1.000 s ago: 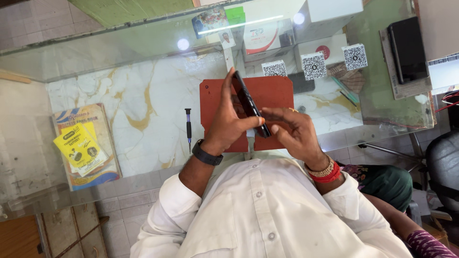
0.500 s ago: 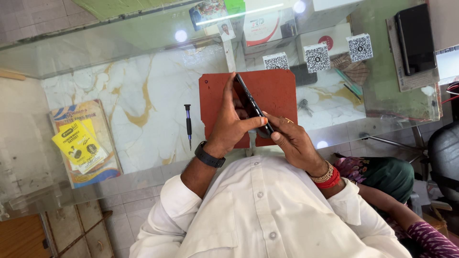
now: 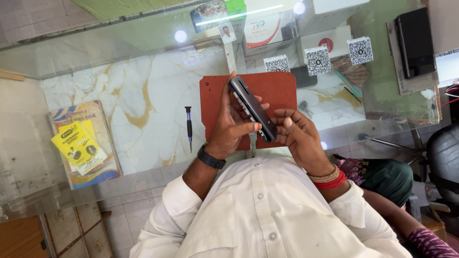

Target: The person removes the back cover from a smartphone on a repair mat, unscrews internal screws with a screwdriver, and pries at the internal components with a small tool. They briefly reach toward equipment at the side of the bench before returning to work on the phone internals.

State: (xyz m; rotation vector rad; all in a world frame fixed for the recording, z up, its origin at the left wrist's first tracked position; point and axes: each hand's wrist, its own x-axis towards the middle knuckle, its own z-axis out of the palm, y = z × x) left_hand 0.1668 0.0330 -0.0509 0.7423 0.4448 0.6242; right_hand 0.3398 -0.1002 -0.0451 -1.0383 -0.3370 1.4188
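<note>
**Two hands hold a dark phone over a red mat**

In the middle of the frame, two hands hold a dark phone (image 3: 252,108). The phone is turned on its edge, so its thin side faces up. It slants from the upper left down to the lower right.

The left hand (image 3: 233,125) is curled around the phone from the left. Its fingers are bent and closed on the phone, and its thumb presses the side near the bottom end. A black watch (image 3: 211,157) sits on that wrist.

The right hand (image 3: 299,136) is on the right side of the phone. Its fingers are bent, and its fingertips touch the lower end of the phone. Red and tan bracelets (image 3: 329,179) are on that wrist.

Under the hands lies a red mat (image 3: 277,91) on a glass counter (image 3: 134,100). A small screwdriver (image 3: 189,125) lies on the glass, just left of the mat. A book with a yellow leaflet (image 3: 82,143) shows at the left of the frame. Three white square code cards (image 3: 317,60) stand above the mat. A black tablet (image 3: 415,42) lies at the upper right.
</note>
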